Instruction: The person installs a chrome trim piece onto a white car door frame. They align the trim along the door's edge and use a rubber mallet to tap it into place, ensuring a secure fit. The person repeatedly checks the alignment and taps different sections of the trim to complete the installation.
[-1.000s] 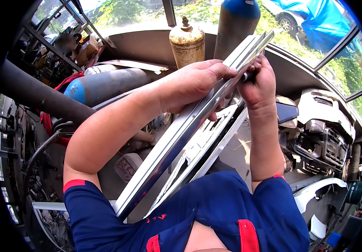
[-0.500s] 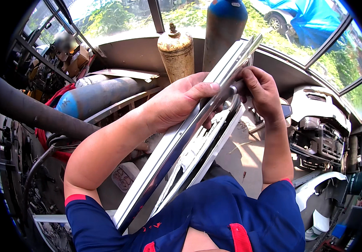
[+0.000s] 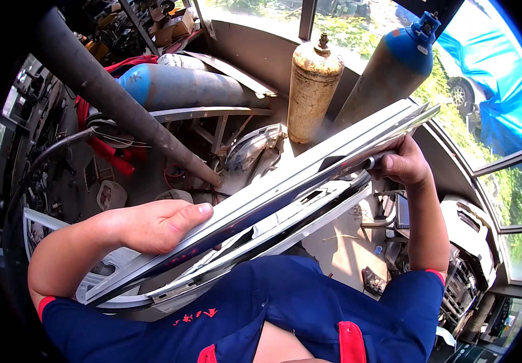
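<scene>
A long white metal vehicle panel [image 3: 285, 184] with grooves and a shiny dark strip slants across in front of me. My left hand [image 3: 163, 226] grips its lower-left part, thumb on the top edge and fingers curled underneath, partly hidden. Near the upper-right end, my right hand [image 3: 405, 164] is closed at the panel's near side. A small grey rounded piece [image 3: 370, 162] shows beside that thumb; whether it belongs to the panel I cannot tell. Below the panel, close to my shirt, runs a white frame [image 3: 309, 225] with a black edge; where they join is hidden.
A rusty pale gas cylinder [image 3: 314, 91] and a blue-topped one [image 3: 388, 72] stand beyond the panel. A dark post [image 3: 121, 103] slants at left, before a lying blue cylinder [image 3: 182, 85]. Vehicle bumpers [image 3: 469, 242] lie at right.
The panel has turned to a flatter slant. My left hand has moved down and left along it; my right hand has shifted right and lower. The view has swung, too.
</scene>
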{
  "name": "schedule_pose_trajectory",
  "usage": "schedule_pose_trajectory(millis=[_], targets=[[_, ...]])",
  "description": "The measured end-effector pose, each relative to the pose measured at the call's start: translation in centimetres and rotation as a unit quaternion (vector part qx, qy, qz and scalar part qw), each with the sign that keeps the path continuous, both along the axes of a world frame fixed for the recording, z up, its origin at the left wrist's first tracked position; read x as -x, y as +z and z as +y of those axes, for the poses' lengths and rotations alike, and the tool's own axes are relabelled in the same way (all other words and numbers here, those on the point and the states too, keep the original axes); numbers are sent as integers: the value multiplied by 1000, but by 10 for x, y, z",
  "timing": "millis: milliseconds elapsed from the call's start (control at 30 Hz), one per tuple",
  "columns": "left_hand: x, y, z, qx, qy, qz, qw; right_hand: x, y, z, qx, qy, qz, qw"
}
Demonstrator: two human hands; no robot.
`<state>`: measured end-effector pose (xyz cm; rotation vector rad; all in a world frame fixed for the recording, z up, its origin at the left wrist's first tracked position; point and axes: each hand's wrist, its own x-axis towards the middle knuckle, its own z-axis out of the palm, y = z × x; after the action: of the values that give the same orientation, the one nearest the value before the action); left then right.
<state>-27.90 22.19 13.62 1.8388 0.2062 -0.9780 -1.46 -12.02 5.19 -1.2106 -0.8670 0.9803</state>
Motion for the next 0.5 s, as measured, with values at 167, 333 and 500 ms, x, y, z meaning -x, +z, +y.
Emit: schedule_pose_trajectory(millis=[167, 333, 500], targets=[[21, -7, -10, -37, 127, -62, 989, -6, -3, 0, 1, -34, -6, 999], [18, -3, -12, -62, 128, -74, 987, -1, 7, 4, 2, -34, -30, 999], [17, -3, -10, -68, 117, -71, 988, -8, 6, 2, 20, -9, -92, 996]])
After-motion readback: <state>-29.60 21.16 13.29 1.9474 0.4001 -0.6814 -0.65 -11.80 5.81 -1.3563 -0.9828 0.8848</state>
